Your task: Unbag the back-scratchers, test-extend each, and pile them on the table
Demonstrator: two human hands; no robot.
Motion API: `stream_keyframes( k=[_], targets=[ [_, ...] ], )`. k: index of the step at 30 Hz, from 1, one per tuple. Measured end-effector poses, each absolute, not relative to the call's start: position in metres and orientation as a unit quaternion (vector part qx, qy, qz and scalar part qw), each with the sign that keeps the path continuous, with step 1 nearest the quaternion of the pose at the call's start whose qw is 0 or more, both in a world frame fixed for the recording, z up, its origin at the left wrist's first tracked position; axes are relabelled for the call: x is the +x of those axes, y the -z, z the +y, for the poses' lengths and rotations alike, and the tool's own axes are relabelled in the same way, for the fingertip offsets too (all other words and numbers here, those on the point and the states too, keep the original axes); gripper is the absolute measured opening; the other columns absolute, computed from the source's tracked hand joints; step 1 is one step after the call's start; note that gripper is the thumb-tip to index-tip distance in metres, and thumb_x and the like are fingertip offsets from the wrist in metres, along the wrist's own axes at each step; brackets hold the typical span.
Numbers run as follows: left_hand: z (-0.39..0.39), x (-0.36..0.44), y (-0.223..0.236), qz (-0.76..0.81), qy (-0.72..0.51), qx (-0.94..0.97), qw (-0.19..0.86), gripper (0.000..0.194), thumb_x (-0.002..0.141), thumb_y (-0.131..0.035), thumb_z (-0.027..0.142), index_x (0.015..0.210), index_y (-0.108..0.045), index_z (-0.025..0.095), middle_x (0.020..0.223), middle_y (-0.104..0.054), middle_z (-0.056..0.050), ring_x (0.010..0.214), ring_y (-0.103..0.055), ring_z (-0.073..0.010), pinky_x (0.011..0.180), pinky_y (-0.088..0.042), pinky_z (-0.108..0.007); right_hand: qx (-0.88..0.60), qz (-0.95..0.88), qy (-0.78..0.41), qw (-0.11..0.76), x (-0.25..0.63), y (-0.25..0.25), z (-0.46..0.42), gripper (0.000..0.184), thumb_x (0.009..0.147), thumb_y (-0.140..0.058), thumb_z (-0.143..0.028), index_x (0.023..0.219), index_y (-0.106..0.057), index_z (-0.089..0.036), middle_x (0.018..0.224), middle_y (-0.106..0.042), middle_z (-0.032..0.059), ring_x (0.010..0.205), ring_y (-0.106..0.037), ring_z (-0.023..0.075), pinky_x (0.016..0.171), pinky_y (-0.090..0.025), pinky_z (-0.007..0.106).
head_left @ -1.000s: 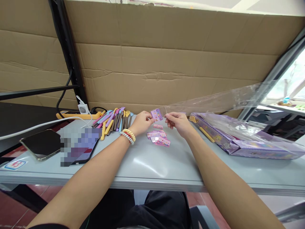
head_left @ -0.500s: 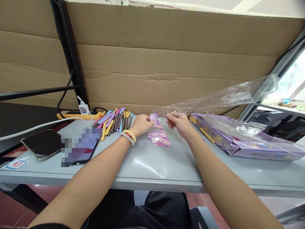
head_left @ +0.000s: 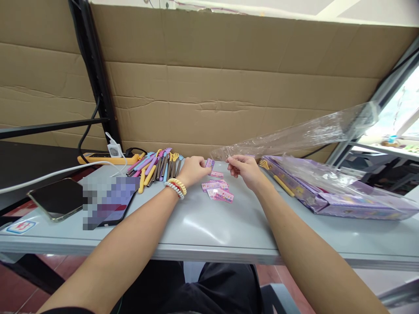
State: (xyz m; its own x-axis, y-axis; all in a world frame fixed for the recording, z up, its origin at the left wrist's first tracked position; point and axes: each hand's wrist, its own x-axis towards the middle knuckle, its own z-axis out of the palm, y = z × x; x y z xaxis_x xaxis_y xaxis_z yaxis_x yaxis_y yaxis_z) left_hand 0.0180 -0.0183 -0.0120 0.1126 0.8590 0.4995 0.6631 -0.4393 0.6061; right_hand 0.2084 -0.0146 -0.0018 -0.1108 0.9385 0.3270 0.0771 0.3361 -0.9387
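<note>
My left hand (head_left: 194, 169) pinches a small purple sticker card (head_left: 210, 163) just above the grey table (head_left: 209, 222). My right hand (head_left: 245, 167) is closed on the near end of a long clear plastic bag (head_left: 294, 133) that stretches up to the right. Between and below the hands lies a small heap of pink and purple sticker cards (head_left: 218, 189). A beaded bracelet sits on my left wrist.
A bundle of colourful pens (head_left: 156, 165) lies left of my hands. A phone (head_left: 57, 197) and a blurred dark item (head_left: 108, 200) rest at the left. A yellow power strip (head_left: 108, 157) is by the cardboard wall. A purple flat box (head_left: 327, 192) under plastic lies right.
My left hand lowered the purple card toward the table and turned it edge-on. The plastic bag's far end rose and crumpled slightly. My right hand stayed nearly still.
</note>
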Motion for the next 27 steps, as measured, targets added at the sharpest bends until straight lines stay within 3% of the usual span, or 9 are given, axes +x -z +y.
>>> stream_keyframes(
  k=[3, 7, 14, 22, 27],
  targets=[
    [-0.017, 0.0177, 0.0136, 0.511, -0.434, 0.731, 0.126, 0.008, 0.063, -0.059, 0.022, 0.065, -0.052, 0.019, 0.057, -0.058, 0.003, 0.058, -0.053, -0.0127, 0.059, -0.039, -0.024, -0.405, -0.623, -0.408, 0.53, 0.2083, 0.0018, -0.0148, 0.035, 0.058, -0.075, -0.045, 0.067, -0.061, -0.014, 0.054, -0.056, 0.0003, 0.042, -0.047, 0.0081, 0.038, -0.034, 0.022],
    [-0.0143, 0.0171, 0.016, 0.505, -0.448, 0.724, 0.144, 0.022, 0.064, -0.057, 0.015, 0.086, -0.056, 0.019, 0.065, -0.063, 0.002, 0.062, -0.058, -0.0135, 0.064, -0.044, -0.025, -0.407, -0.62, -0.412, 0.529, 0.2082, 0.0015, -0.0153, 0.033, 0.059, -0.075, -0.043, 0.068, -0.062, -0.015, 0.055, -0.056, 0.0002, 0.043, -0.047, 0.008, 0.038, -0.033, 0.022],
    [-0.0154, 0.0168, 0.0139, 0.504, -0.435, 0.738, 0.107, 0.016, 0.071, -0.048, 0.017, 0.073, -0.064, 0.019, 0.07, -0.066, -0.001, 0.067, -0.058, -0.0145, 0.073, -0.045, -0.027, -0.408, -0.621, -0.408, 0.53, 0.2083, 0.0016, -0.0162, 0.03, 0.061, -0.074, -0.041, 0.067, -0.061, -0.015, 0.056, -0.057, 0.0008, 0.043, -0.047, 0.0083, 0.039, -0.033, 0.022],
    [-0.0145, 0.0169, 0.0132, 0.518, -0.452, 0.723, 0.072, 0.021, 0.071, -0.049, 0.011, 0.078, -0.068, 0.017, 0.09, -0.069, -0.005, 0.08, -0.06, -0.016, 0.083, -0.046, -0.029, -0.427, -0.603, -0.388, 0.551, 0.2098, 0.0028, -0.0129, 0.025, 0.063, -0.071, -0.037, 0.066, -0.06, -0.014, 0.055, -0.056, 0.0007, 0.042, -0.047, 0.0082, 0.038, -0.032, 0.022],
    [-0.0159, 0.016, 0.012, 0.514, -0.452, 0.722, 0.098, 0.016, 0.071, -0.05, 0.013, 0.075, -0.066, 0.017, 0.083, -0.068, -0.004, 0.075, -0.058, -0.0153, 0.079, -0.046, -0.029, -0.446, -0.588, -0.362, 0.569, 0.2103, 0.0037, -0.0101, 0.018, 0.064, -0.067, -0.03, 0.062, -0.059, -0.015, 0.052, -0.054, -0.0001, 0.04, -0.046, 0.0078, 0.037, -0.032, 0.022]
  ],
)
